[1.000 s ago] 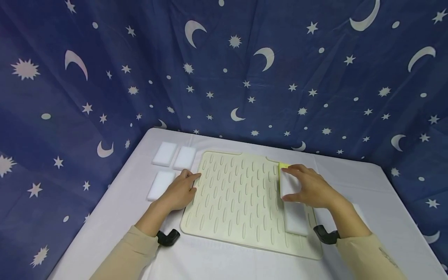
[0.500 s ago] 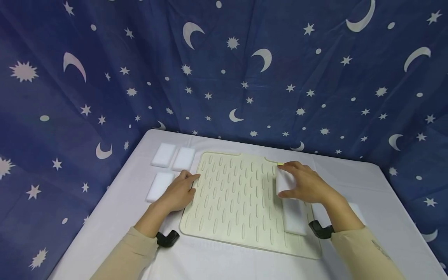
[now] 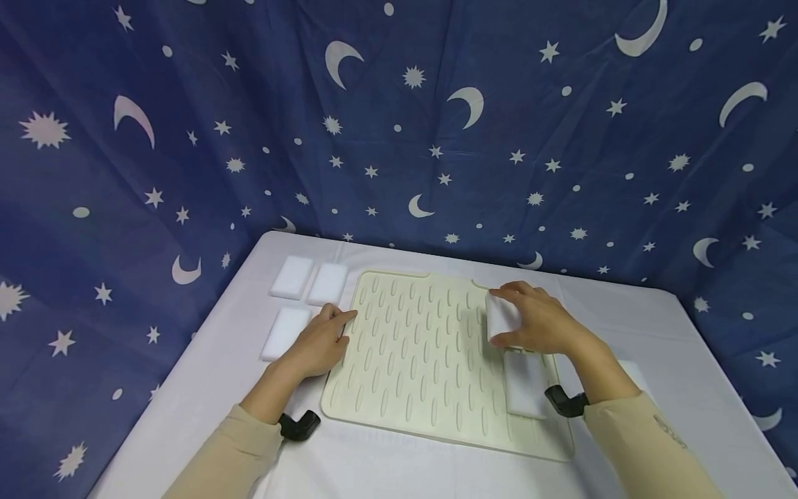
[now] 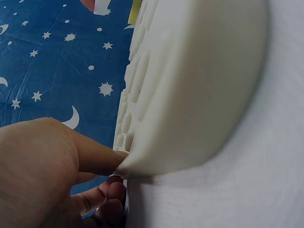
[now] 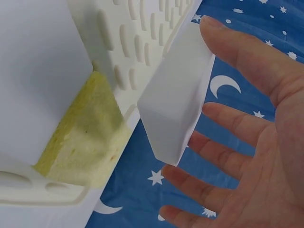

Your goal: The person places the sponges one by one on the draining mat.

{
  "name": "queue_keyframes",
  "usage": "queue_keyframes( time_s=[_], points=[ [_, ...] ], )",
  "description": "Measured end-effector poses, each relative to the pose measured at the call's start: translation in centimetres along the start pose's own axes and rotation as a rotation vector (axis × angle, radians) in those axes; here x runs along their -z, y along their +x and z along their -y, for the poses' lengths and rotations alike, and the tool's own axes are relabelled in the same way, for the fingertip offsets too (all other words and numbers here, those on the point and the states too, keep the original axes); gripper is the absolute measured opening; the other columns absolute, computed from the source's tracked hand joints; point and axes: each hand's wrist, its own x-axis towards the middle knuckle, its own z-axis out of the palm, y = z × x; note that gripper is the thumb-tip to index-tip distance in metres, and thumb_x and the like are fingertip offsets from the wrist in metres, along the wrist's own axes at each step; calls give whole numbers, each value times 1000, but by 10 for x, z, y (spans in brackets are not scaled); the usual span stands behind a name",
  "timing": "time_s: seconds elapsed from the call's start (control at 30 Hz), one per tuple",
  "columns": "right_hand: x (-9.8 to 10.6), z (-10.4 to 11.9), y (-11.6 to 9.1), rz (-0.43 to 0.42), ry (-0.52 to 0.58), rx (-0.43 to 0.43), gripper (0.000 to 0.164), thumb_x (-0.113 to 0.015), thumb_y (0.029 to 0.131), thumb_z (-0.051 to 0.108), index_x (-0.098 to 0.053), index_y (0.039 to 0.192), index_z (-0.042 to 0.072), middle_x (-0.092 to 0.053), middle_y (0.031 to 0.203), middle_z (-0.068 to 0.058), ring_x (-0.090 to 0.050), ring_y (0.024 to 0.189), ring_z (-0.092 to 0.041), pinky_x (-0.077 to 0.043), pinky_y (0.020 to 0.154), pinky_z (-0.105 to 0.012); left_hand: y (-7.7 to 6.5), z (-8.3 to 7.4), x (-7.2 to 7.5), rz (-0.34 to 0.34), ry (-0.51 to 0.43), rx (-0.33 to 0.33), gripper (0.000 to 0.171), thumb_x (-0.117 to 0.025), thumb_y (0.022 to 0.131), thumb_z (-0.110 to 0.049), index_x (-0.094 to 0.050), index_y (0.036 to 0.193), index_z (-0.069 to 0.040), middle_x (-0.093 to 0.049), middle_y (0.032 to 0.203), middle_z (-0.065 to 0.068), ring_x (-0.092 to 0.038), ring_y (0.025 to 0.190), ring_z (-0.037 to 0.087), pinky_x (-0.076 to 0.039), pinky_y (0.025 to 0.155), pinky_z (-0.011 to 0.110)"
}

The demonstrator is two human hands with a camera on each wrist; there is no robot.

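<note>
My right hand (image 3: 539,319) grips a white sponge (image 3: 501,317) by its edges, thumb on one side and fingers on the other. In the right wrist view that sponge (image 5: 178,90) tilts above the mat. Under the hand, a yellow sponge piece (image 5: 90,133) adjoins a second white sponge (image 3: 526,388) on the cream ribbed mat (image 3: 418,346); the head view hides the yellow piece. My left hand (image 3: 321,343) rests at the mat's left edge, with index finger and thumb touching it. In the left wrist view the other fingers are curled below the mat edge (image 4: 190,95).
Three white sponges (image 3: 293,277) lie on the white-covered table (image 3: 399,464) left of the mat. Another white piece (image 3: 632,374) shows partly behind the right forearm. A blue curtain (image 3: 399,138) with moons and stars hangs behind.
My right hand has drawn the gripped sponge slightly left and up, and the yellow strip at its far end has gone from the head view. My left hand has stayed put.
</note>
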Motion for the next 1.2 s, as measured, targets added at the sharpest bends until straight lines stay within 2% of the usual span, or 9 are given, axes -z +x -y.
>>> queue_keyframes(
  time_s=[0.6, 1.0, 1.2],
  points=[
    [-5, 2, 19, 34, -11, -26, 91, -88, 79, 46, -49, 155, 17, -42, 159, -17, -44, 139, -47, -37, 109, -69, 0, -1, -1, 4, -1, 18, 52, -57, 102, -11, -50, 153, -5, -51, 129, 14, -52, 96, 21, -45, 89, 39],
    [-11, 4, 31, 42, -7, -40, 91, -88, 78, 46, -49, 155, 17, -42, 159, -18, -45, 138, -47, -37, 111, -68, 0, -1, 0, -2, -3, 13, 52, -57, 101, -10, -50, 152, -4, -51, 129, 14, -54, 101, 23, -47, 94, 41],
    [-16, 3, 37, 53, -7, -38, 92, -88, 78, 47, -49, 155, 17, -43, 158, -18, -45, 137, -46, -36, 111, -68, 0, -1, -1, -5, -4, 10, 52, -57, 101, -10, -51, 152, -3, -51, 128, 14, -53, 99, 21, -46, 91, 40]
  ],
)
